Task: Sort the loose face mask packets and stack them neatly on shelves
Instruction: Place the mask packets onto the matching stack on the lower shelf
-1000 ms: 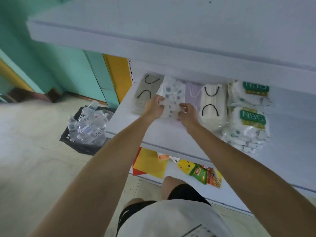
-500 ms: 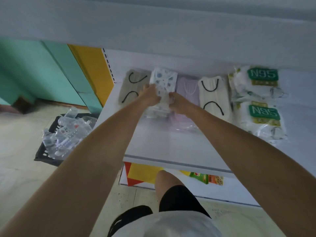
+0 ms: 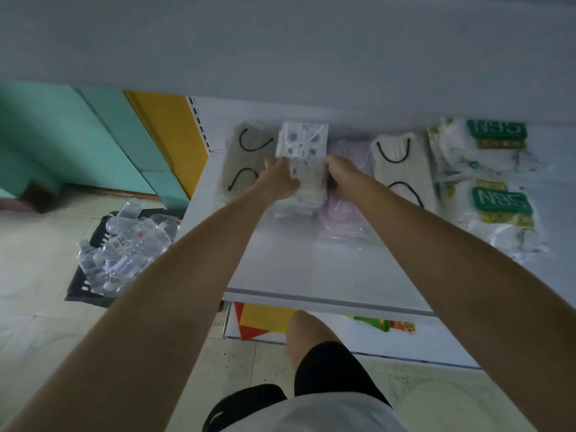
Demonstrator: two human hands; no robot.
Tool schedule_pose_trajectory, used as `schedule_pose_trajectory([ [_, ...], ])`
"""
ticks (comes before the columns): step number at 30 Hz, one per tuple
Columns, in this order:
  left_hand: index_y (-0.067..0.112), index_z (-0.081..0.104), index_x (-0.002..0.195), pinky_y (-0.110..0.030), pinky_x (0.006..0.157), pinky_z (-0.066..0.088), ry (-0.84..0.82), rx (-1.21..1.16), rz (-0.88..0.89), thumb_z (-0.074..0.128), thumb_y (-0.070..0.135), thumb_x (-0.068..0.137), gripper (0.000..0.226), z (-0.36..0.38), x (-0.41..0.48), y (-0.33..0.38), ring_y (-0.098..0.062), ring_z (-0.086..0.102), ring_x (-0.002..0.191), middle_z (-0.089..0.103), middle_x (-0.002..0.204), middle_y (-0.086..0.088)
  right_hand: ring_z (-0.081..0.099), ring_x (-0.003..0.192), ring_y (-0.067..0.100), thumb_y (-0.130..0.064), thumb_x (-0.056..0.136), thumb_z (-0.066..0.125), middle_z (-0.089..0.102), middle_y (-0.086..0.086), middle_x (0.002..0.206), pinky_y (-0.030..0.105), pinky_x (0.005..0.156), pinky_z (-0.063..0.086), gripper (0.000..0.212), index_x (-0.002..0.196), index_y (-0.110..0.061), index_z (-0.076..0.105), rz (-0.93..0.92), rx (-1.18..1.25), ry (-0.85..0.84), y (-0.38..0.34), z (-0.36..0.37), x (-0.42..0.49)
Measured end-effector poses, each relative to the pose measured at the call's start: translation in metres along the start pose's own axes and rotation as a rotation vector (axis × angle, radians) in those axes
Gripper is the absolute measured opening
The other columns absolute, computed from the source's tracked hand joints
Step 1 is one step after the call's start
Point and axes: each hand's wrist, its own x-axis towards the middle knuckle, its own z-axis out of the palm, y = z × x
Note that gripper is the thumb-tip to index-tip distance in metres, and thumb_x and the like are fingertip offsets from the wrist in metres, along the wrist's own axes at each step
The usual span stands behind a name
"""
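Left hand [image 3: 280,179], right hand [image 3: 343,173] clamp sides of dotted stack [image 3: 304,145] on shelf [image 3: 311,269], between grey pile [image 3: 246,163] and lilac pile [image 3: 346,219] (N95s [image 3: 498,201] far right). Floor crate [image 3: 90,299] holds loose packets: sorting likely unfinished.

White, blue-dotted mask packets [image 3: 301,151]

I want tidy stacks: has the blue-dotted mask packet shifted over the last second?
Yes: the blue-dotted packet, tilted before, now lies straight, parallel to the grey pack beside it.
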Motion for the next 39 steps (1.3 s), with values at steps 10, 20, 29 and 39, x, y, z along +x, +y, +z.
schedule_pose_trajectory([
  [10,0.021,0.026,0.147,-0.043,0.099,0.044,0.101,-0.078,0.012,0.059,0.03,0.086,0.07,-0.007,-0.008,-0.004,-0.034,0.038,0.129,0.029,0.146,-0.013,0.047,0.069,0.019,-0.01,0.094,0.033,0.047,0.007,0.074,0.024,0.061,0.035,0.026,0.075,-0.006,0.05,-0.065,-0.224,0.078,-0.004,-0.002,0.0],
  [20,0.01,0.032,0.141,-0.037,0.107,0.027,0.296,-0.012,0.198,0.05,0.019,0.092,0.053,-0.018,-0.057,0.018,-0.031,0.02,0.136,0.026,0.147,-0.013,0.005,0.143,0.033,-0.036,0.092,0.048,0.008,0.01,0.157,0.043,0.114,0.01,0.061,0.147,-0.023,0.024,-0.197,-1.125,0.337,0.031,-0.091,-0.055],
  [29,0.002,0.04,0.137,-0.036,0.106,0.032,0.073,0.164,0.551,0.048,0.008,0.091,0.047,0.036,-0.07,0.066,-0.03,0.031,0.133,0.034,0.145,-0.014,0.008,0.141,0.034,-0.035,0.086,0.055,0.004,0.009,0.155,0.044,0.114,0.019,0.071,0.146,-0.022,0.02,-0.123,-1.066,0.261,0.058,-0.117,-0.051],
  [39,-0.001,0.037,0.136,-0.03,0.089,0.041,-0.132,-0.108,0.174,0.035,0.009,0.097,0.041,0.088,-0.024,0.126,-0.033,0.05,0.119,0.047,0.135,-0.02,0.025,0.138,0.03,-0.022,0.091,0.049,0.026,0.013,0.15,0.041,0.111,0.026,0.049,0.138,-0.013,0.041,-0.498,-0.884,0.348,0.044,-0.143,-0.063],
])
